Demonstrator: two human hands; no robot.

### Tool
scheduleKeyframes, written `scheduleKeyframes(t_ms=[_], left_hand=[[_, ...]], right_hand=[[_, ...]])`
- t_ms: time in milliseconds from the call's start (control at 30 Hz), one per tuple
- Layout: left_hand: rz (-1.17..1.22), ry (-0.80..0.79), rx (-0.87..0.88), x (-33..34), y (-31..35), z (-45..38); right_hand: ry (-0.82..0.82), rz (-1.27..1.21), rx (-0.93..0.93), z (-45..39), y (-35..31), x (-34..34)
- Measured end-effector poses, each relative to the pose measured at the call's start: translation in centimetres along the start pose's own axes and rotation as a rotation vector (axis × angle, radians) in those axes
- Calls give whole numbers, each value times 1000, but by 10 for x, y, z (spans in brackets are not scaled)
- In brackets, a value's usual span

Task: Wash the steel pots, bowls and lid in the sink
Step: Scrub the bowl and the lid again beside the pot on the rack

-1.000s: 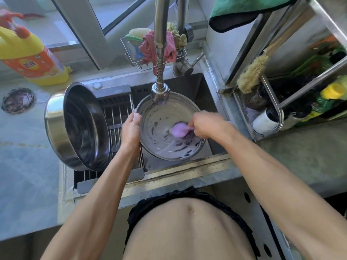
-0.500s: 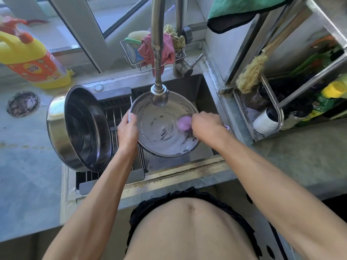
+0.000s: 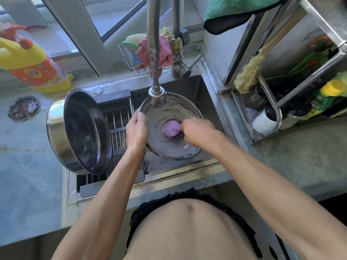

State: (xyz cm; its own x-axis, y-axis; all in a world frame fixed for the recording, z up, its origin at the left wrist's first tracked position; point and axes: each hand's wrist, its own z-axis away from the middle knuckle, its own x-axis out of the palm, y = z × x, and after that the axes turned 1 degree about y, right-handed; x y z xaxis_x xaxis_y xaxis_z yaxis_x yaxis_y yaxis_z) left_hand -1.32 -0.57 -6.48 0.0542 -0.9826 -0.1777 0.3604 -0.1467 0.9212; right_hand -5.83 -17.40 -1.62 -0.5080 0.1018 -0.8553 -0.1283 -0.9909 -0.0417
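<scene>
A soapy steel bowl [image 3: 187, 113] is tilted over the sink [image 3: 204, 91], right under the faucet head [image 3: 157, 97]. My left hand [image 3: 136, 131] grips the bowl's left rim. My right hand [image 3: 199, 131] is inside the bowl, closed on a purple sponge [image 3: 171, 127] pressed against the bowl's bottom. A large steel pot [image 3: 80, 132] lies tipped on its side on the drain rack [image 3: 120, 117] at the left of the sink, its opening facing right.
A yellow detergent bottle [image 3: 32, 66] stands on the counter at the back left. A wire caddy [image 3: 150, 53] with cloths hangs behind the faucet. A steel shelf [image 3: 277, 109] with bottles and a brush stands at the right. A green towel [image 3: 240, 10] hangs above.
My right hand has swept the purple sponge from the bowl's right side back toward its middle. My left hand still holds the rim, and the pot has not moved.
</scene>
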Motion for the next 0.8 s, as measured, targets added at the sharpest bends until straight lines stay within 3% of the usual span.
scheduleKeyframes(t_ms=[100, 200, 300, 400, 500, 600, 700, 800], left_hand=[[-21, 21, -31, 0, -3, 0], [-37, 2, -13, 1, -8, 2], [-78, -44, 24, 8, -10, 4], [-70, -13, 30, 5, -11, 0], [-37, 25, 11, -3, -7, -1], [-48, -57, 44, -4, -6, 4], [-47, -69, 80, 4, -7, 7], [21, 17, 84, 3, -9, 0]], right_hand=[[-150, 16, 96, 3, 3, -6], [-104, 41, 234, -2, 18, -9], [106, -128, 14, -7, 12, 4], [-100, -344, -195, -3, 4, 10], [-241, -112, 49, -9, 18, 6], [-37, -2, 232, -6, 23, -1], [133, -130, -14, -8, 2, 1], [-62, -253, -198, -2, -7, 7]])
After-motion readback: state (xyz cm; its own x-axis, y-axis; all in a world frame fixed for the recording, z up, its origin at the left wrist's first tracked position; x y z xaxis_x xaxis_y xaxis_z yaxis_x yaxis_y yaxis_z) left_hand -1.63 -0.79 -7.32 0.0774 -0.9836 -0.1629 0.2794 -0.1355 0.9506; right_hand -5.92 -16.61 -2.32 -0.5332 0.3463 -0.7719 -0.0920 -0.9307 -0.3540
